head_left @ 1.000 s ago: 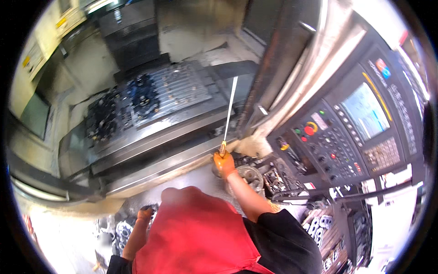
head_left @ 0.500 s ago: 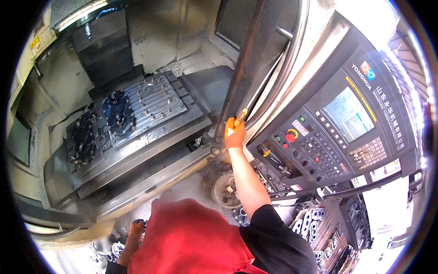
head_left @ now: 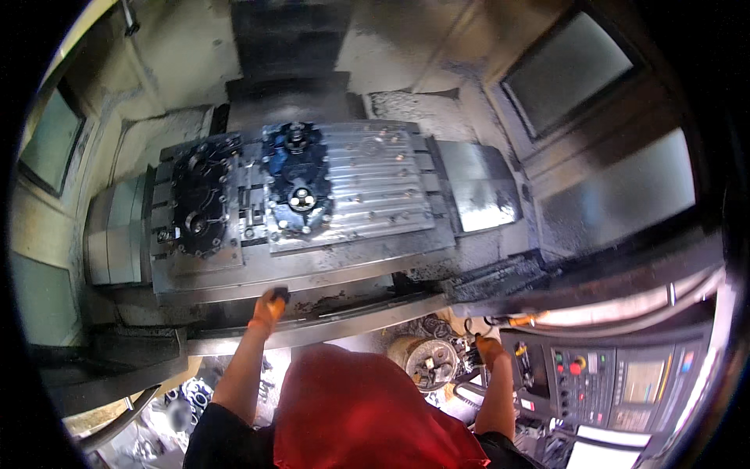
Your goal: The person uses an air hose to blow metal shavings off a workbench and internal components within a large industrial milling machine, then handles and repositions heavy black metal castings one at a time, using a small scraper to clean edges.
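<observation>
Fingers: right hand (head_left: 490, 349), too small to tell whether closed; left hand (head_left: 268, 311), dark-tipped, held item or just grime, cannot tell | Right forearm (head_left: 501, 391): forward, near round bin (head_left: 400, 356) | Left forearm (head_left: 241, 371): stretched out, presumably because of intervening metal sill (head_left: 355, 319) | Beyond, untouched: two dark castings (head_left: 298, 170) flat above the surface (head_left: 320, 270), one on ribbed plate (head_left: 383, 184), apparently bolted against shifting

Parts (head_left: 299, 168) on machine bed (head_left: 328, 270) | bucket (head_left: 398, 356) before bed | control panel (head_left: 598, 383) right of bucket
</observation>
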### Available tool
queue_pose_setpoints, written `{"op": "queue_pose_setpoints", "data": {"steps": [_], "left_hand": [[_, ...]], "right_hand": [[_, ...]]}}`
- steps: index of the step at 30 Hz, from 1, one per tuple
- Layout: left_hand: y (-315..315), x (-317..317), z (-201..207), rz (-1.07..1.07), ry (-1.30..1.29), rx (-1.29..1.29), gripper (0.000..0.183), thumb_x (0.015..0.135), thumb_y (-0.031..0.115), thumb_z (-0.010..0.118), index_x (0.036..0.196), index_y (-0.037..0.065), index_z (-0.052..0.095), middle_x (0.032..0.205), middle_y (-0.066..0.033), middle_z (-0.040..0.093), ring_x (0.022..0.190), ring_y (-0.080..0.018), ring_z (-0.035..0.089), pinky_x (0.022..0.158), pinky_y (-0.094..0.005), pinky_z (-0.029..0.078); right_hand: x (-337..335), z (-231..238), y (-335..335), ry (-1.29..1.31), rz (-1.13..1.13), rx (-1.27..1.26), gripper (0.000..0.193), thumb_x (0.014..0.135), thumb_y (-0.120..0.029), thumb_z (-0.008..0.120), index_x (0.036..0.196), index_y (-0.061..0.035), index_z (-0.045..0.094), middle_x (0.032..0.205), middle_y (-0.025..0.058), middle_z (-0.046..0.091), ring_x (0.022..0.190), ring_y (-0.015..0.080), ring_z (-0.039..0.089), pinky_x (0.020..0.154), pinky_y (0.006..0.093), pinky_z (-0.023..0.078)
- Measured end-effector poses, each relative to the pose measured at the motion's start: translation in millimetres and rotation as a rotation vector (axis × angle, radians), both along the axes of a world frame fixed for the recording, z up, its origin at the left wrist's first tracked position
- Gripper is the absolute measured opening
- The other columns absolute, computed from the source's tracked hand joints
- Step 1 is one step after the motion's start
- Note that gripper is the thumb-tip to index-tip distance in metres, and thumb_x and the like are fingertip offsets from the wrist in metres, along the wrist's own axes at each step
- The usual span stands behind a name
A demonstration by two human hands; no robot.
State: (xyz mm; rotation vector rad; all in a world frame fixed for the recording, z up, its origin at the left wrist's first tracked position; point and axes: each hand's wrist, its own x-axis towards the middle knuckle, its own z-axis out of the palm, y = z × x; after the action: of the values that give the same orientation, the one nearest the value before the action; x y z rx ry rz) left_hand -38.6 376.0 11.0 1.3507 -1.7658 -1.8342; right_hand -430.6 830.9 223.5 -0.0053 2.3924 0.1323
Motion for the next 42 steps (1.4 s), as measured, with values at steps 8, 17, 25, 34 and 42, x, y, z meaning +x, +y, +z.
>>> {"op": "queue_pose_setpoints", "data": {"steps": [8, 17, 25, 34, 42], "left_hand": [[-232, -126, 18, 0.542, 0.234, 0.080, 0.044, 0.100, 0.046, 0.045, 0.107, 0.009, 0.066, 0.087, -0.0082, 0.065, 0.078, -0.0188, 0.059, 0.069, -0.0349, 0.047], [-347, -210, -49, 0.324, -0.385, -0.096, 0.053, 0.096, 0.049, 0.048, 0.132, 0.009, 0.054, 0.112, -0.0173, 0.066, 0.098, -0.0325, 0.061, 0.086, -0.0422, 0.046], [-343, -232, -68, 0.637, -0.205, -0.147, 0.044, 0.103, 0.035, 0.046, 0.131, 0.002, 0.052, 0.110, -0.0137, 0.065, 0.093, -0.0254, 0.058, 0.085, -0.0366, 0.046], [-347, -221, -61, 0.894, 0.247, 0.233, 0.026, 0.093, 0.042, 0.050, 0.091, 0.018, 0.060, 0.070, -0.0003, 0.057, 0.057, -0.0139, 0.049, 0.052, -0.0300, 0.037], [-324, -238, 10, 0.540, 0.171, -0.341, 0.020, 0.090, 0.007, 0.054, 0.108, 0.008, 0.063, 0.085, 0.0028, 0.056, 0.076, -0.0101, 0.050, 0.068, -0.0249, 0.040]], "right_hand": [[7, -72, -284, -0.056, 0.358, -0.796, 0.045, 0.093, -0.033, 0.057, 0.117, 0.0049, 0.059, 0.107, 0.0246, 0.067, 0.101, 0.0364, 0.065, 0.086, 0.0424, 0.048], [-45, -167, -582, -0.022, 0.362, -0.949, 0.050, 0.093, -0.040, 0.052, 0.120, 0.0013, 0.060, 0.109, 0.0269, 0.066, 0.106, 0.0426, 0.062, 0.092, 0.0456, 0.048], [-24, -195, -620, -0.304, -0.048, -0.939, 0.054, 0.095, -0.045, 0.046, 0.118, 0.0014, 0.061, 0.113, 0.0240, 0.065, 0.107, 0.0386, 0.062, 0.091, 0.0424, 0.047], [-9, -196, -628, -0.197, 0.009, -0.971, 0.040, 0.097, -0.032, 0.053, 0.114, 0.0034, 0.061, 0.104, 0.0182, 0.068, 0.092, 0.0269, 0.063, 0.082, 0.0379, 0.049], [-18, -265, -607, -0.101, -0.047, -1.172, 0.025, 0.095, -0.024, 0.057, 0.103, -0.0003, 0.061, 0.087, 0.0069, 0.063, 0.078, 0.0151, 0.055, 0.071, 0.0317, 0.046]]}}
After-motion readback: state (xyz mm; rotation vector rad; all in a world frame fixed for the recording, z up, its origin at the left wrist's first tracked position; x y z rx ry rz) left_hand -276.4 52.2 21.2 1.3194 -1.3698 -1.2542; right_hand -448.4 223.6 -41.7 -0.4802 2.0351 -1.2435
